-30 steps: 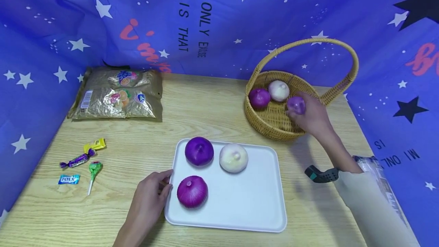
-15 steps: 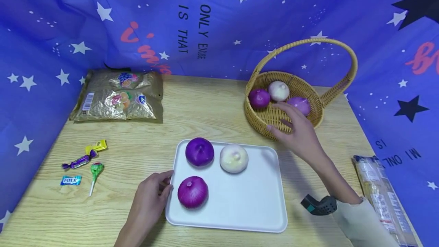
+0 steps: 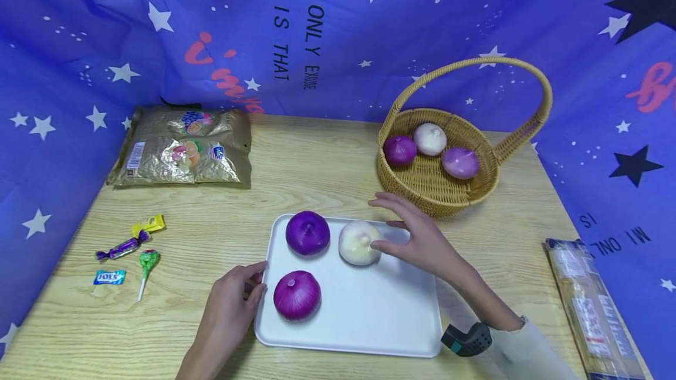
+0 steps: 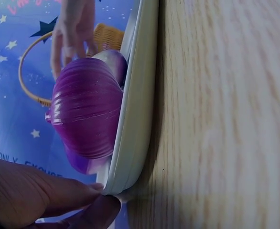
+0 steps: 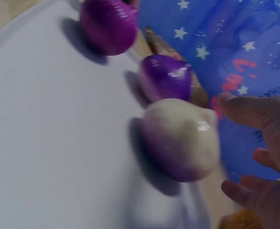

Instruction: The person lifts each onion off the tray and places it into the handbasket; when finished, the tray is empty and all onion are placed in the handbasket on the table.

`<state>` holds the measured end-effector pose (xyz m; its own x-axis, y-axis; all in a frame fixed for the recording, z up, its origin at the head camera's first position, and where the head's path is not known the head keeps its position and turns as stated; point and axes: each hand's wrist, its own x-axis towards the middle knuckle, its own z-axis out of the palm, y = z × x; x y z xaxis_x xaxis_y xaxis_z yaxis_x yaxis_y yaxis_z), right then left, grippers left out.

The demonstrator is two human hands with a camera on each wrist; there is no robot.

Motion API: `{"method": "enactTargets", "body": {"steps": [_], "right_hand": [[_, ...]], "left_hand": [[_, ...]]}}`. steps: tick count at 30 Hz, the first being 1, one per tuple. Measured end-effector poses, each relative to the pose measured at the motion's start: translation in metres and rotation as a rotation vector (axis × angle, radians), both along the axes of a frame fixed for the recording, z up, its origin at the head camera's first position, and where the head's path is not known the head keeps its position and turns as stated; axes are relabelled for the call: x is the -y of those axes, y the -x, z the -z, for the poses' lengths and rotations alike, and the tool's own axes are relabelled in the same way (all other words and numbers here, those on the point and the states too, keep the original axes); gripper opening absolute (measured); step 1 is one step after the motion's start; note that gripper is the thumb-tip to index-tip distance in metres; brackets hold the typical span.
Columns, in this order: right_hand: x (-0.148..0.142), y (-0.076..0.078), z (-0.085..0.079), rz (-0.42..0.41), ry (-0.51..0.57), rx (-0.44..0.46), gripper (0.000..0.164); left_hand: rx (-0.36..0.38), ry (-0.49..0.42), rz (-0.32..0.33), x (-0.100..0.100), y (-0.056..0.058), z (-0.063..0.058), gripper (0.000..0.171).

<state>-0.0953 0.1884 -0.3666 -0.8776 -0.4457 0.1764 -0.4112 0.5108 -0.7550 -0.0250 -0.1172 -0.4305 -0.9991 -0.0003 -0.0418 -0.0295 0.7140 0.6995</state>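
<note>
My left hand (image 3: pixel 229 304) pinches the left edge of a white rectangular tray (image 3: pixel 375 315); the left wrist view shows thumb and finger at the rim (image 4: pixel 112 183). Three onions sit on the tray: a dark purple onion (image 3: pixel 307 233) at the back left, a reddish-purple onion (image 3: pixel 297 296) at the front left and a white onion (image 3: pixel 354 245) beside the dark one. My right hand (image 3: pixel 422 245) hovers over the tray's back right, fingers spread around the white onion's right side. In the right wrist view a gap shows between the fingers and the white onion (image 5: pixel 178 140).
Behind the tray on the right stands a wicker basket (image 3: pixel 422 201) with a tall handle, holding three onions (image 3: pixel 460 163). A gold bag (image 3: pixel 185 148) lies back left, with wrapped candies (image 3: pixel 124 247) and a lollipop (image 3: pixel 148 263) before it. A clear package (image 3: pixel 588 309) lies far right.
My right hand let go of a light purple onion inside the basket, then came back toward me and left to the white onion. The left hand stayed at the tray edge.
</note>
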Motion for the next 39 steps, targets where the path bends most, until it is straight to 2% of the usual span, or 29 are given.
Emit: {"method": "enactTargets", "body": {"steps": [6,9,24,30,39], "right_hand": [[0.005,0.002,0.039,-0.051,-0.11,-0.044,0.066],[0.005,0.004,0.05,-0.057,-0.144,-0.053,0.067],[0.006,0.004,0.059,-0.033,-0.142,-0.05,0.069],[0.007,0.004,0.06,-0.024,-0.139,-0.07,0.066],[0.004,0.002,0.056,-0.008,-0.148,-0.045,0.065]], "left_hand": [[-0.003,0.01,-0.001,0.0,0.0,0.001,0.036],[0.001,0.013,-0.002,0.0,0.001,0.001,0.036],[0.014,0.009,-0.001,0.0,0.001,0.001,0.036],[0.005,0.015,0.003,0.0,0.001,-0.001,0.036],[0.01,0.013,0.008,-0.001,0.0,-0.001,0.036]]}}
